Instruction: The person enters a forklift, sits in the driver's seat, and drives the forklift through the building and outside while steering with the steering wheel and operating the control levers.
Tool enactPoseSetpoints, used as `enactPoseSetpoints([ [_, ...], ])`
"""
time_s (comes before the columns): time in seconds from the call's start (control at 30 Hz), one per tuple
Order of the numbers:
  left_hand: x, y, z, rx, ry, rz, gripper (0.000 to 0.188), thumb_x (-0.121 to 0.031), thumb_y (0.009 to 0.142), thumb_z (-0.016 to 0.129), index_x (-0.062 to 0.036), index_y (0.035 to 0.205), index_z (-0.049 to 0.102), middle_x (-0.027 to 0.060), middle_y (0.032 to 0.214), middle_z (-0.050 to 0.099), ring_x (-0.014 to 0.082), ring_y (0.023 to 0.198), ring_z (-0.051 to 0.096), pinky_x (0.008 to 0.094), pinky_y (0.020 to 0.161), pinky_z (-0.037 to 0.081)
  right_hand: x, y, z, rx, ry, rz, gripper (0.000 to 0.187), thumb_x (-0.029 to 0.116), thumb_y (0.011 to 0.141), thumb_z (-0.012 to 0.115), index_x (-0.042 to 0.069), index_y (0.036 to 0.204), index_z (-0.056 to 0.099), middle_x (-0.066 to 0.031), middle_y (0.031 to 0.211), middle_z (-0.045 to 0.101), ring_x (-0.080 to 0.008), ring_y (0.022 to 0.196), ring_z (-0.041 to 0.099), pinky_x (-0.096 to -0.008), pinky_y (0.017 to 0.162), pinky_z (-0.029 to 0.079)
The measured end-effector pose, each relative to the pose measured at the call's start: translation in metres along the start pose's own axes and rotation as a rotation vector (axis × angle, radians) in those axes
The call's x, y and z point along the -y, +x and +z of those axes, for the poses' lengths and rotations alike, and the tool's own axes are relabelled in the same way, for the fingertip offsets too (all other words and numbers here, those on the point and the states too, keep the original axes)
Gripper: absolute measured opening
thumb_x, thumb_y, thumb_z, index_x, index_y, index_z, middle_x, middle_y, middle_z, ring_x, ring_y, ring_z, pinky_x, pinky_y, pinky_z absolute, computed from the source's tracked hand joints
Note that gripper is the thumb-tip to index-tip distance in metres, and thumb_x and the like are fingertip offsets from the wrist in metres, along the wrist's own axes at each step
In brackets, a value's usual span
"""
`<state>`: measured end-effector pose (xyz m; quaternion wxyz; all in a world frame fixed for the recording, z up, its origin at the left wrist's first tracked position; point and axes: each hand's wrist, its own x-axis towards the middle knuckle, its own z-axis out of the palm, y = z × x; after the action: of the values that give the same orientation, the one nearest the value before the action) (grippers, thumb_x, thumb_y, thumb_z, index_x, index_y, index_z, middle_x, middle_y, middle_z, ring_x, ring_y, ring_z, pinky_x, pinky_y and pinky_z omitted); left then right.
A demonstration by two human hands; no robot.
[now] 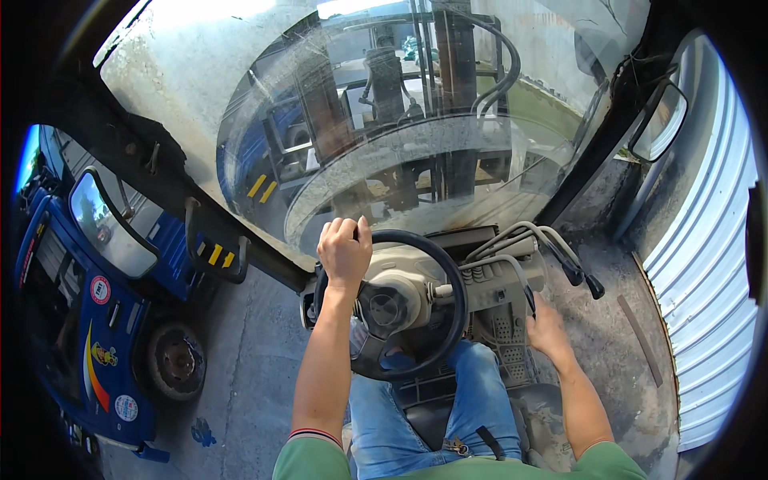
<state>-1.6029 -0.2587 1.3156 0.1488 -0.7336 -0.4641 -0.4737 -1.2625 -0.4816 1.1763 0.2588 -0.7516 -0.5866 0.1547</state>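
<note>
My left hand point(344, 254) is closed at the upper left of the black steering wheel point(460, 308), fingers curled over its rim. A knob under that hand, if there is one, is hidden. To the right of the wheel, my right hand point(550, 326) wraps round the dark grip of a bent grey lever point(512, 262). Two more levers with black handles point(594, 286) stick out just beyond it, untouched. The steering column point(392, 308) rises between my knees, and foot pedals point(512, 352) show beneath the levers.
Through the scratched windshield point(392, 168) stands a forklift mast point(384, 80) with hoses. A blue truck point(104, 320) is parked close on the left. Corrugated metal sheeting point(712, 256) borders the right side. Mirrors hang on the left point(112, 224) and right point(660, 120).
</note>
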Motion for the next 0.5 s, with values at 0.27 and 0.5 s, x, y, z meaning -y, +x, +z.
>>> enactPoseSetpoints([
  [0.27,0.003,0.002,-0.023,0.006,0.005,-0.014,0.030,-0.016,0.088,0.072,-0.0026,0.066,0.057,0.0120,0.069,0.058,0.0338,0.071,0.058,0.0451,0.066,0.047,0.036,-0.009,-0.012,0.087,-0.028,0.141,0.060,0.016,0.087,0.062,-0.005,0.142,0.047,-0.0346,0.108,0.067,-0.0506,0.103,0.064,-0.0549,0.090,0.051],
  [0.5,-0.001,-0.003,-0.037,0.007,0.009,-0.032,0.030,-0.017,0.087,0.072,-0.0032,0.065,0.058,0.0115,0.070,0.058,0.0337,0.071,0.059,0.0448,0.066,0.047,0.026,-0.027,-0.004,0.014,-0.024,0.104,0.057,0.016,0.087,0.065,-0.001,0.140,0.051,-0.0334,0.096,0.068,-0.0510,0.093,0.066,-0.0561,0.085,0.052],
])
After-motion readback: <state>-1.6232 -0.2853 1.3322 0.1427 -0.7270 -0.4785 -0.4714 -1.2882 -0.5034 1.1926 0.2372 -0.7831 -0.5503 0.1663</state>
